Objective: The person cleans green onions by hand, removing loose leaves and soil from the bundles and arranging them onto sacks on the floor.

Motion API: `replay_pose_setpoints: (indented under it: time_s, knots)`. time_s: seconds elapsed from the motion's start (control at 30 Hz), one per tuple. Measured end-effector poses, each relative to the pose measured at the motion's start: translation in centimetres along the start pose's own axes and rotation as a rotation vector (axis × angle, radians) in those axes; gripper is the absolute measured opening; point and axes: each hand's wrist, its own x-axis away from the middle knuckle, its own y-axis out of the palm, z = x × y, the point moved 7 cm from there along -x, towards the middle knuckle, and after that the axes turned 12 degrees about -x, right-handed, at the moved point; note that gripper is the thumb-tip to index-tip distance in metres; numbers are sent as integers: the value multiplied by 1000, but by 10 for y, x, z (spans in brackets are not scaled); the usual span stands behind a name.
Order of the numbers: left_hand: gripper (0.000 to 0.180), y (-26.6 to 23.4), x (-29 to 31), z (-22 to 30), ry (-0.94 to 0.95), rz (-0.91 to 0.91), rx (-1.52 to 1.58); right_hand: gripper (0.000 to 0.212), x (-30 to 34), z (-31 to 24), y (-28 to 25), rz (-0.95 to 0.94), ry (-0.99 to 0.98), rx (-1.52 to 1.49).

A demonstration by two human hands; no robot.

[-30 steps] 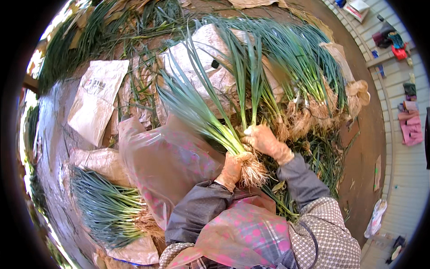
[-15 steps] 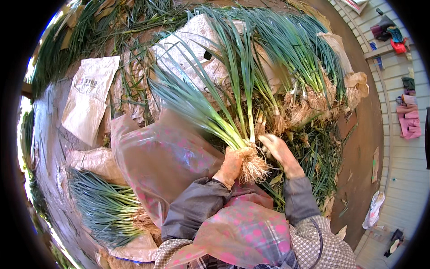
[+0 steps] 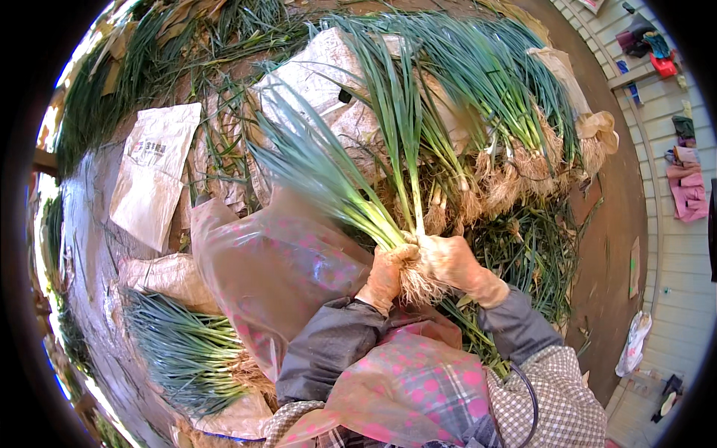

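Observation:
My left hand (image 3: 385,278) is closed around the lower stems of a bunch of green garlic (image 3: 364,213), just above its pale, bushy roots (image 3: 420,287). The leaves of this bunch fan out to the upper left. My right hand (image 3: 457,263) presses against the bunch from the right, fingers curled in at the base of a few more upright green garlic stalks (image 3: 413,175). Its fingertips are partly hidden among stems and roots. A plastic sheet with pink dots (image 3: 287,257) covers my lap below the hands.
A long pile of green garlic (image 3: 485,89) lies beyond my hands on sacks, roots toward me. Another bundle (image 3: 187,347) rests at the lower left. A printed pale sack (image 3: 153,175) lies left. Loose trimmed leaves (image 3: 541,261) heap at right, beside a brown floor strip (image 3: 609,246) and pale wall (image 3: 683,291).
My right hand has moved in leftward and its fingers have closed at the base of the upright stalks, against the bunch. My left hand keeps its hold. The view has shifted slightly.

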Motion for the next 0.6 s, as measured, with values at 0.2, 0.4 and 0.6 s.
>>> replay_pose_setpoints:
  time_s: [0.2,0.4,0.6]
  knots:
    - [23,13,5,4,-83,-109,226,43,20,40,-65,256,673,-615]
    - [26,-4,-2,-6,-101,-117,52,23,0,63,12,65,837,-985]
    - [41,-2,-3,-5,12,-18,-176,22,-13,45,-5,-68,656,220]
